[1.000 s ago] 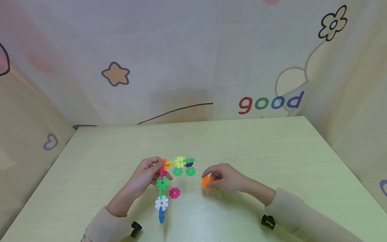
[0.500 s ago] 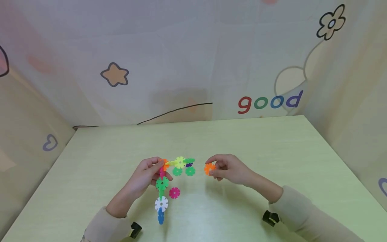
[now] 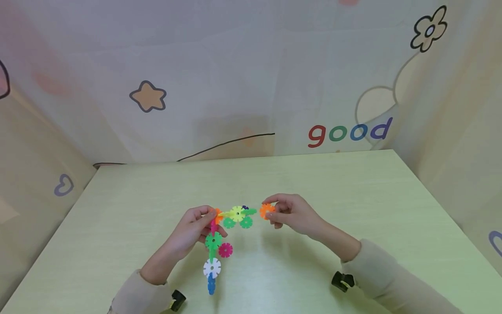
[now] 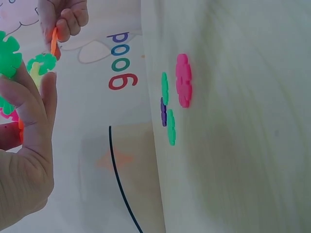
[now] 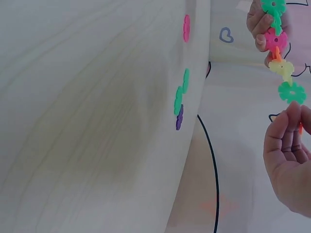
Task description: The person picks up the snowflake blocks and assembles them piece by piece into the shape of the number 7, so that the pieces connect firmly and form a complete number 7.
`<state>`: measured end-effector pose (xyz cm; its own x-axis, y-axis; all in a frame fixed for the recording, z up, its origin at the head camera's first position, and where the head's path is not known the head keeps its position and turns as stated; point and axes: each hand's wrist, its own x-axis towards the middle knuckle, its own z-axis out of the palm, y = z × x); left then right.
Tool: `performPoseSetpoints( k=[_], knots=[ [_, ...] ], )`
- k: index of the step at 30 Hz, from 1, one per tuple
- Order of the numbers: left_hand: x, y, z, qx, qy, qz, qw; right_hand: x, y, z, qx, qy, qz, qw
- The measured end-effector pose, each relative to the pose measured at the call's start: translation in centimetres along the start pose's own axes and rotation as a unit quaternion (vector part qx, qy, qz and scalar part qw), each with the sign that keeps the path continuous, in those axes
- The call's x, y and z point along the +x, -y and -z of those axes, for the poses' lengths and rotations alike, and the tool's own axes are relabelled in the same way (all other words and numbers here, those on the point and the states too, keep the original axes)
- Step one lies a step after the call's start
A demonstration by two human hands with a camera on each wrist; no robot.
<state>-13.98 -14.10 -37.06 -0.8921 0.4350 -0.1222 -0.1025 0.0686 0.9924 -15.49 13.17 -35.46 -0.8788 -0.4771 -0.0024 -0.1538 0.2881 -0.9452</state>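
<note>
My left hand [image 3: 195,230] pinches an L-shaped chain of snowflake discs [image 3: 213,240] at its orange corner piece, held above the table. One arm of the chain hangs toward me through pink, green and white to a blue disc [image 3: 211,284]. The other runs right through yellow to a green disc [image 3: 249,211] at the tip. Between thumb and fingers, my right hand [image 3: 294,213] pinches a single orange snowflake disc [image 3: 267,211], a small gap right of that green tip. In the right wrist view the green end disc [image 5: 292,92] shows just beyond the right fingertips.
Loose on the table [image 3: 333,183] lie a pink disc [image 3: 225,250], two green discs [image 3: 246,222] and a purple disc [image 4: 164,111], below the chain. A printed curtain [image 3: 235,65] stands behind and at both sides.
My right hand has lifted the orange disc off the table area, moving it up and then left toward the chain's green end. The left hand and chain have shifted slightly right.
</note>
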Motion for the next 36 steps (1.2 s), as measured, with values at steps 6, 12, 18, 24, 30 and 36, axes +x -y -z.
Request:
performPoseSetpoints(
  k=[6,12,18,24,30,36],
  knots=[
    [0.02,0.00,-0.16,0.006,-0.001,0.004,1.0000,0.32,-0.06,-0.36,0.019,-0.009,-0.005,0.9998],
    [0.01,-0.02,-0.22,0.005,-0.003,0.004,1.0000,0.28,0.07,-0.48,0.026,-0.016,-0.006,0.9995],
    [-0.01,-0.01,-0.33,0.006,-0.007,0.010,0.9999,0.26,-0.04,-0.51,0.042,-0.016,-0.004,0.9990],
    [0.07,0.09,-0.40,0.010,-0.009,0.011,0.9998,0.16,-0.09,-0.51,0.045,-0.018,-0.011,0.9988],
    [0.13,0.02,-0.54,0.017,-0.011,0.010,0.9997,0.10,-0.18,-0.54,0.047,-0.017,-0.010,0.9987],
    [0.06,-0.17,-0.87,0.015,-0.006,0.008,0.9998,0.25,-0.29,-0.76,0.048,-0.014,-0.007,0.9987]
  ],
)
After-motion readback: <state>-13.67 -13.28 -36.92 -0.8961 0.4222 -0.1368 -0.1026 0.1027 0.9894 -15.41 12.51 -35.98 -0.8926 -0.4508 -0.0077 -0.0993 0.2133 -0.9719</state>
